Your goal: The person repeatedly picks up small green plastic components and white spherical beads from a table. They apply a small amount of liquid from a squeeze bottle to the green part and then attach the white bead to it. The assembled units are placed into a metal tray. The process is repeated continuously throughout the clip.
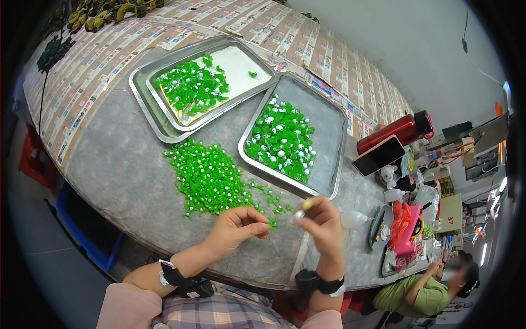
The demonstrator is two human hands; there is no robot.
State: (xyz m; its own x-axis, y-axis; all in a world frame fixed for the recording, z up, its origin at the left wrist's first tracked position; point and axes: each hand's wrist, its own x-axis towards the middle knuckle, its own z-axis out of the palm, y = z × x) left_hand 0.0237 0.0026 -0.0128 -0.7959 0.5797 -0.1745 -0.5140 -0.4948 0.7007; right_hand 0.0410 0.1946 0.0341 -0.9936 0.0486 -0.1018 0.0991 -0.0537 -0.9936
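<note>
My left hand point(236, 229) pinches a small green plastic piece point(273, 223) between thumb and forefinger, just above the table. To its right, my right hand point(323, 222) is raised and slightly blurred, its thumb and fingers closed on a small white bead point(299, 215). A yellowish patch shows at its fingertip; I cannot make out what it is. Beyond my left hand spreads a pile of small green pieces with white dots point(205, 178). Farther right, a metal tray point(329, 148) holds many green pieces with white balls point(282, 140).
A stack of metal trays point(139, 90) at the far left holds more green and white pieces. At right stand a red bottle point(386, 134), a phone point(379, 156), a clear plastic bottle point(353, 219) and a pink basket point(406, 233). A co-worker in green point(422, 296) sits at the lower right.
</note>
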